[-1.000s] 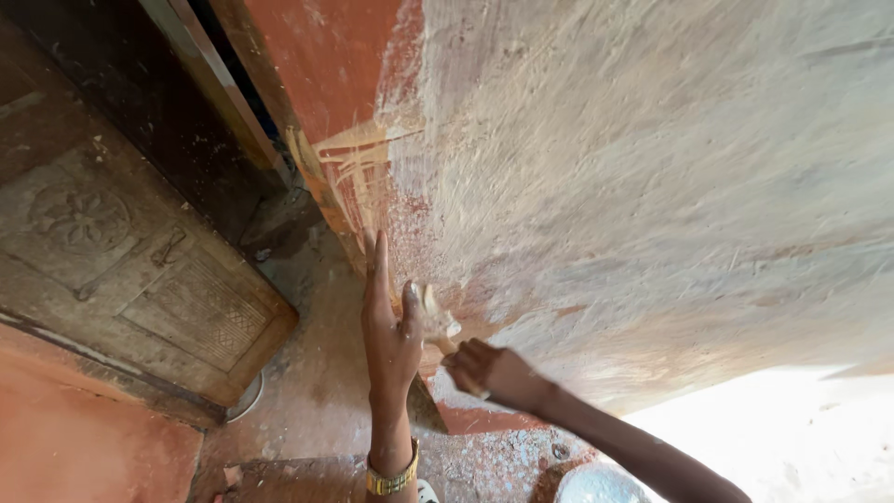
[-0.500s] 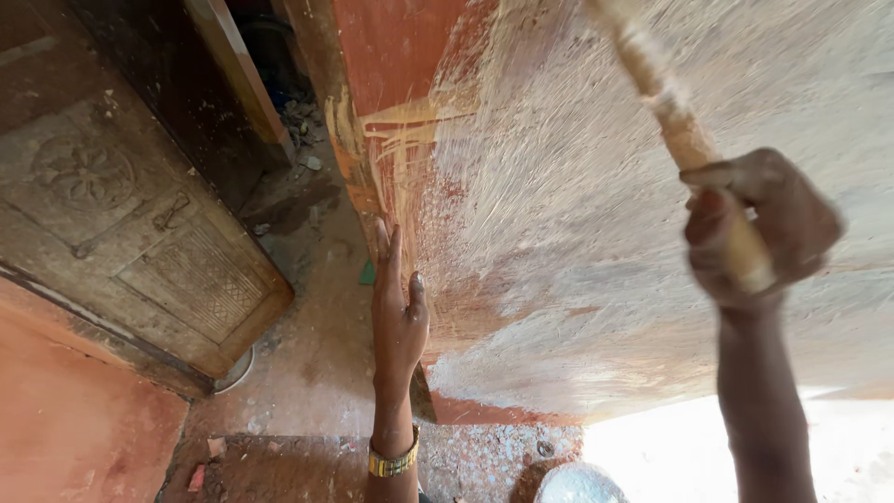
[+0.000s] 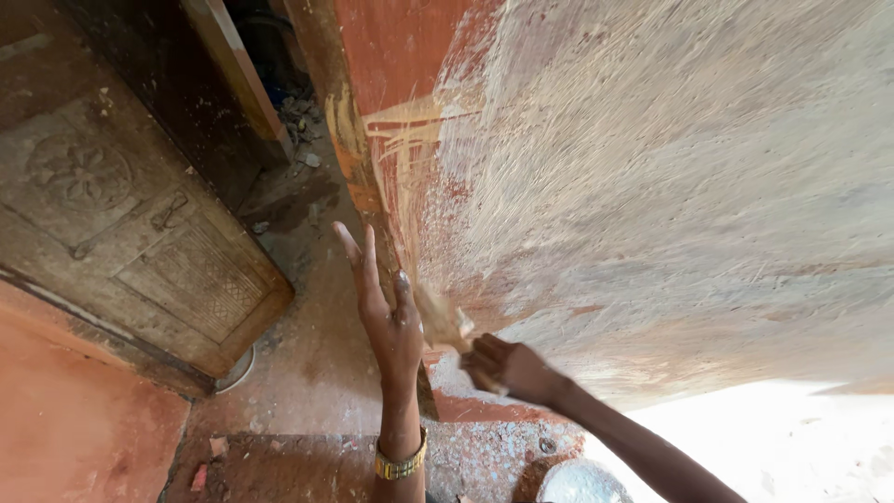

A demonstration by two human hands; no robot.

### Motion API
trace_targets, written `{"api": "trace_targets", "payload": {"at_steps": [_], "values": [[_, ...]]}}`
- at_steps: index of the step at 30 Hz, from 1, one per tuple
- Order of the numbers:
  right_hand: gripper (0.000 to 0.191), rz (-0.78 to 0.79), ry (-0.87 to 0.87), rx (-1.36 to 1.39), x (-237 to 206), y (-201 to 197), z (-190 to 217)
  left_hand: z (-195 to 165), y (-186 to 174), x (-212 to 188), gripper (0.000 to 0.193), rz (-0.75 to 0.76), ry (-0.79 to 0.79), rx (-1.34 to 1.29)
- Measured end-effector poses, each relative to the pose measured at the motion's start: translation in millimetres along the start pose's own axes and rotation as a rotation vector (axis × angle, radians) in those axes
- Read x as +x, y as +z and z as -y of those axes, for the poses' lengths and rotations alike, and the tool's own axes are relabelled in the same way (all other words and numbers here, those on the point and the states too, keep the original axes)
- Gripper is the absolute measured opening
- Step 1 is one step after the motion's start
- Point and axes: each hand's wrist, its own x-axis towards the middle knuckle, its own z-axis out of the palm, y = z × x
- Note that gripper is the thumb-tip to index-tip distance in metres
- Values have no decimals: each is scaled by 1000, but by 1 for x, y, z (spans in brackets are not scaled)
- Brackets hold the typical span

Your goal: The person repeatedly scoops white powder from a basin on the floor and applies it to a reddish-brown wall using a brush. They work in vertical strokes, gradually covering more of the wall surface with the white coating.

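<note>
Since the frame half a second earlier, right hand (image 3: 510, 369) has dropped from high on the wall, where it held the brush handle up near the top right, to a low position at the base of the painted area, just right of the left hand (image 3: 389, 321). Right hand fingers are closed around the brush (image 3: 447, 321), whose pale bristles press against the wall (image 3: 670, 186) between the two hands. Left hand remains flat and open, fingers extended upward, holding nothing; whether its palm touches the wall edge cannot be told. A gold-coloured bracelet (image 3: 400, 463) sits on the left wrist. Near the bottom edge, a round whitish container (image 3: 582, 484) is partly visible below the right forearm. Speckled floor (image 3: 307, 391) runs beneath the hands, with small debris and a reddish fragment at lower left. Wall surface shows whitish streaked coating over a red-orange base, with red still exposed along its left edge and upper left. Farther left, a carved wooden door (image 3: 130, 224) lies angled against a dark doorway.
</note>
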Motion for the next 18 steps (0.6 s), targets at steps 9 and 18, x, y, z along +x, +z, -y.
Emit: {"api": "trace_targets", "payload": {"at_steps": [9, 18], "values": [[2, -543, 319, 257, -47, -206, -79, -16, 9, -1, 61, 36, -5, -123], [43, -1292, 539, -53, -144, -114, -130, -27, 12, -6, 61, 56, 4, -137]]}}
